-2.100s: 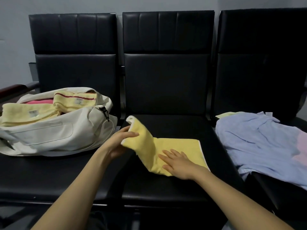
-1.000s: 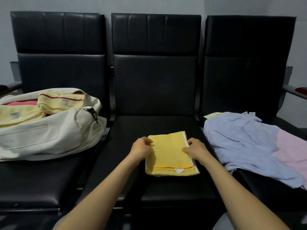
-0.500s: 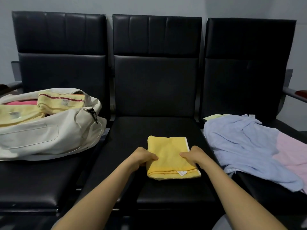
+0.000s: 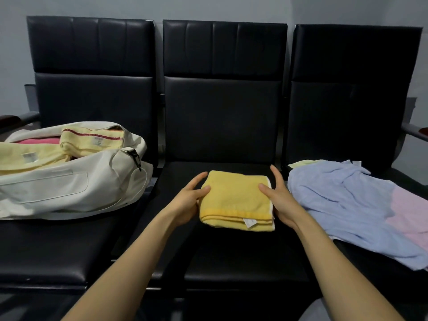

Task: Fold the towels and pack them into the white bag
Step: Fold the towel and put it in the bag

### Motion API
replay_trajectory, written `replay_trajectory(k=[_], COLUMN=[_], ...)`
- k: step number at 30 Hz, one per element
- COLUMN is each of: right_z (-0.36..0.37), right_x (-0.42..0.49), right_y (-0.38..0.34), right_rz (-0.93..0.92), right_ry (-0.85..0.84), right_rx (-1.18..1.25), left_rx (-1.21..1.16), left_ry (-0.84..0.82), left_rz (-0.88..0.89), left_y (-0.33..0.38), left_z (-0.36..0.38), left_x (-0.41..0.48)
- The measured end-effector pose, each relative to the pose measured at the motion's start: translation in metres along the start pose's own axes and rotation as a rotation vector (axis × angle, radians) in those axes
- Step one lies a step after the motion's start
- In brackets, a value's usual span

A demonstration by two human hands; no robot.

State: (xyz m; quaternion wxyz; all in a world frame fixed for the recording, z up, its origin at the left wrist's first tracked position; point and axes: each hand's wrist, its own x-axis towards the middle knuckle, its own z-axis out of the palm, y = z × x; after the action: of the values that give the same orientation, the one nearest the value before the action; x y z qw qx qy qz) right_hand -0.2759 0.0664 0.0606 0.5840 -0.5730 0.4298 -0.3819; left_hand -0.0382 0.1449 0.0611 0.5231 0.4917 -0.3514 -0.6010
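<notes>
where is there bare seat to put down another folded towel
Bare: the front of the left seat, before the white bag; the front of the middle seat, nearer than the folded yellow towel. Crowded: the right seat, mostly covered by the blue towel and pink towel.

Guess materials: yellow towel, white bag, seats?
The yellow towel looks like cotton terry: matte, fuzzy nap. The white bag: smooth woven fabric, canvas or nylon, soft creases, faint sheen. The seats: black leather or vinyl, can't tell which; glossy highlights, stitched panels.
</notes>
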Motion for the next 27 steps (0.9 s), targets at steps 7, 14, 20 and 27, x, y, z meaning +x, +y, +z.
replay_trajectory(k=[7,14,20,27], right_z=[-0.006,0.015,0.017,0.009], right_x=[-0.014,-0.017,-0.013,-0.006], right_y=[-0.007,0.001,0.003,0.000], right_rz=[0.008,-0.207,-0.325,-0.144], right_ry=[-0.288,-0.012,0.100,-0.064], right_rx=[-0.230,-0.701,-0.781,-0.361], left_rx=[0.371,0.859,1.210,0.696], left_ry=[-0.067,0.224,0.354,0.140], left_rz=[0.093,0.391,0.603,0.433], left_y=[0.003,-0.011,-0.011,0.003], left_z=[-0.007,0.006,-0.006,-0.017], left_x=[-0.015,-0.020,-0.024,-0.027])
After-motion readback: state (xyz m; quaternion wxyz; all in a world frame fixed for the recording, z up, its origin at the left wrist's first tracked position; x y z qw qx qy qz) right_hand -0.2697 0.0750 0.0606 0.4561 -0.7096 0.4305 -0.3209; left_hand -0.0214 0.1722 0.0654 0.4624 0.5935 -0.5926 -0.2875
